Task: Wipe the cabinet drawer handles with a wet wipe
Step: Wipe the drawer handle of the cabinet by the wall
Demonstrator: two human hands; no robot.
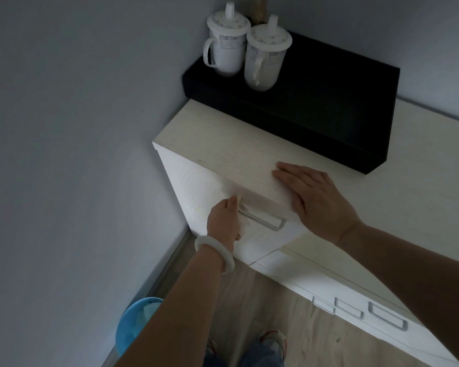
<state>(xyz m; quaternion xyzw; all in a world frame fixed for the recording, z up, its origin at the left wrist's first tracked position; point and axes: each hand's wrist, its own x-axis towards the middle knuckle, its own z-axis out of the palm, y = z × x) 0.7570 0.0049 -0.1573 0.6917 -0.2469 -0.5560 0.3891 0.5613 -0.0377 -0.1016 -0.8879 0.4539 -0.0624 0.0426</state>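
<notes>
A pale wood cabinet [223, 144] stands in the room corner. On its top drawer front sits a silver rectangular handle [268, 221]. My left hand [223, 221], with a white bangle on the wrist, pinches a white wet wipe [241, 207] against the handle's left end. Most of the wipe is hidden by my fingers. My right hand [313, 197] lies flat, fingers straight, on the cabinet top near its front edge. More silver handles [387, 316] show on lower drawers to the right.
A black box [316, 107] lies at the back of the cabinet top, with two white lidded mugs [249, 49] on it. A blue bin [135, 324] stands on the wood floor by the left wall. My shoes [273, 340] are below.
</notes>
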